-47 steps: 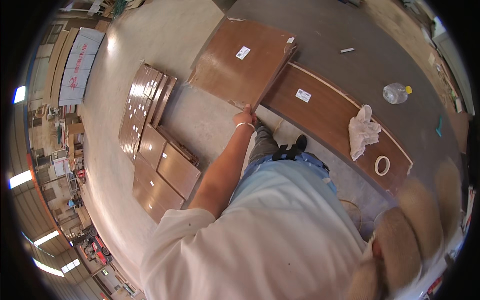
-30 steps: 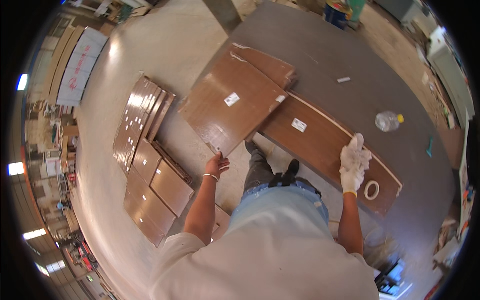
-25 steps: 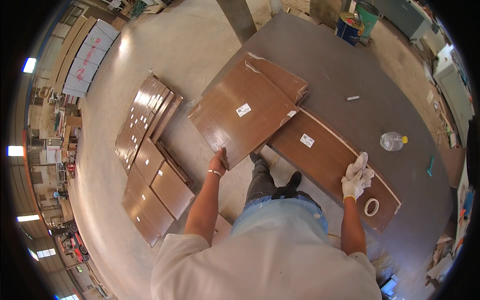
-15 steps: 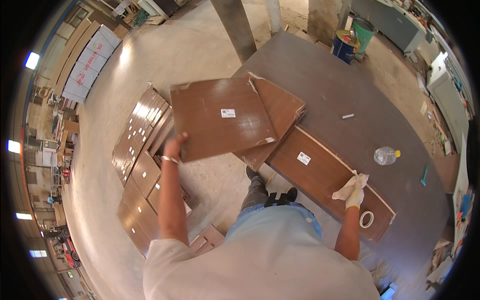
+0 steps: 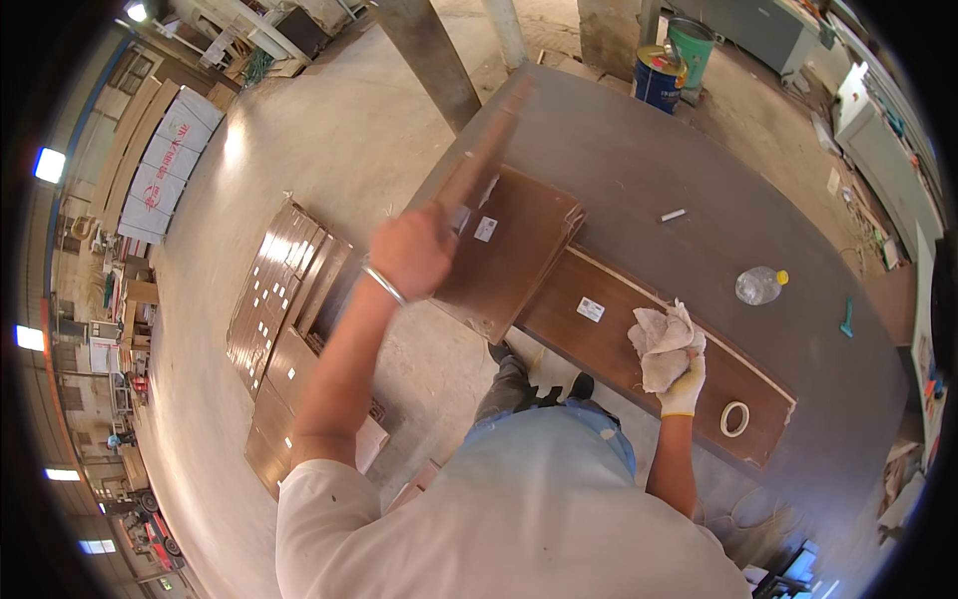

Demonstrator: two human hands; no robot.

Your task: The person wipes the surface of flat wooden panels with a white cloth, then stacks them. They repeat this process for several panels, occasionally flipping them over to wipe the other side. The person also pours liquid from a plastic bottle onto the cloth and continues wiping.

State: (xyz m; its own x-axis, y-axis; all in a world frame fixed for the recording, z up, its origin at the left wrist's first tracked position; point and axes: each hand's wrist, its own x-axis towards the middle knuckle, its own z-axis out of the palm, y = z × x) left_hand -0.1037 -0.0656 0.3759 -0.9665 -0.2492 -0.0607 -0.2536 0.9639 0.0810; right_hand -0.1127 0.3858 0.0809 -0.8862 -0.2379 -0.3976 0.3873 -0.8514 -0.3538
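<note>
Head view: left hand (image 5: 411, 252) fist-closed on a glossy brown panel (image 5: 486, 145), lifted edge-on and blurred, above another panel (image 5: 514, 250) on the grey table (image 5: 649, 150). Gloved right hand (image 5: 681, 384) grips a crumpled white rag (image 5: 663, 341) on a long board (image 5: 639, 339), tape roll (image 5: 735, 419) near.
</note>
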